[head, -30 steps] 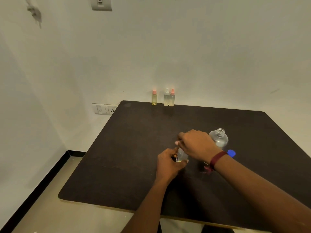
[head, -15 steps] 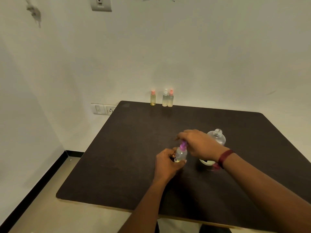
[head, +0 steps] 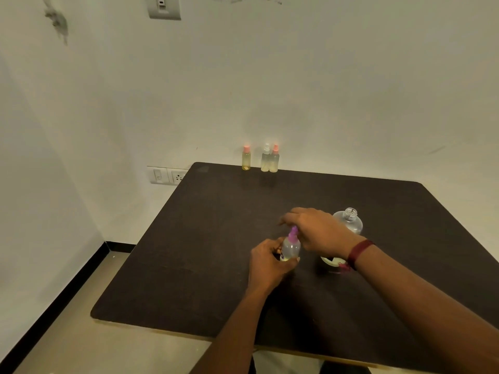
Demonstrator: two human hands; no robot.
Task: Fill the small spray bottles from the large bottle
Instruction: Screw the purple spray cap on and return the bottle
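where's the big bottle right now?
Head view: the big bottle stands uncapped on the table, right of centre, just behind the right hand and to the right of the purple-topped spray bottle.

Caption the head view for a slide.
Left hand holds a spray bottle while right hand pinches its purple cap; large bottle stands uncapped behind.

Plain indoor room, home or office unclear. Bare off-white plaster walls [head: 324,76], white switch-and-socket plate [head: 168,175], black skirting strip [head: 54,300]. Dark brown square table [head: 216,238] set in the corner.
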